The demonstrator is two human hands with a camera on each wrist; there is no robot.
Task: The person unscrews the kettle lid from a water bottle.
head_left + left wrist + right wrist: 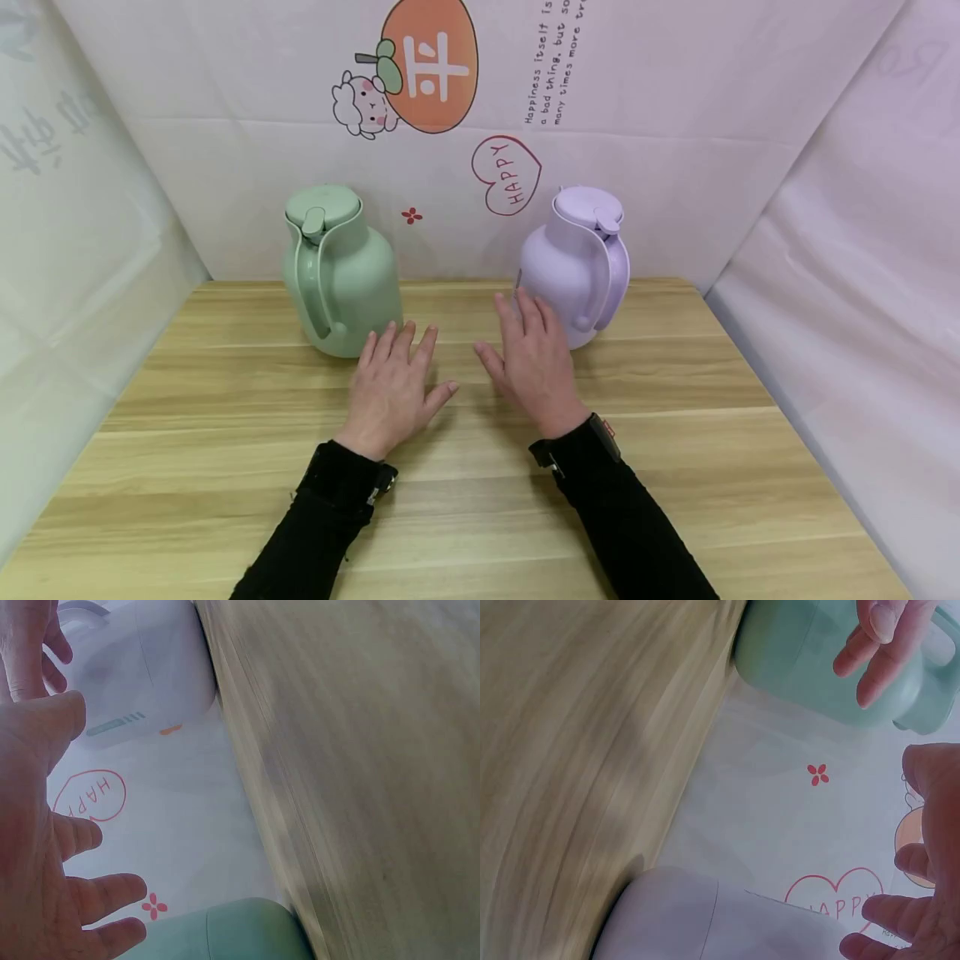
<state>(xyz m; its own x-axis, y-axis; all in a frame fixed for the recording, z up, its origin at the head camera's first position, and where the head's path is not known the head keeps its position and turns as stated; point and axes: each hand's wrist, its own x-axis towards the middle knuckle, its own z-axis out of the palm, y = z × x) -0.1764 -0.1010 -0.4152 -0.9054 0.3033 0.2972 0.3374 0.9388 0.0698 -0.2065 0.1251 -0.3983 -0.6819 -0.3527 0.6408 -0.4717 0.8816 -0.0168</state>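
Two black sleeves [330, 517] are reaching in from 6 o'clock over the wooden table [225, 467]. The left hand [390, 387] is hovering flat with fingers spread, holding nothing, its fingertips nearing the base of the green jug [341, 271] at 11 o'clock. The right hand [534, 362] is likewise lying open and empty, fingers nearing the purple jug [573, 267] at 1 o'clock. Both jugs are standing upright near the back wall; a careless forward push is likely to tip either one or knock it against the backdrop.
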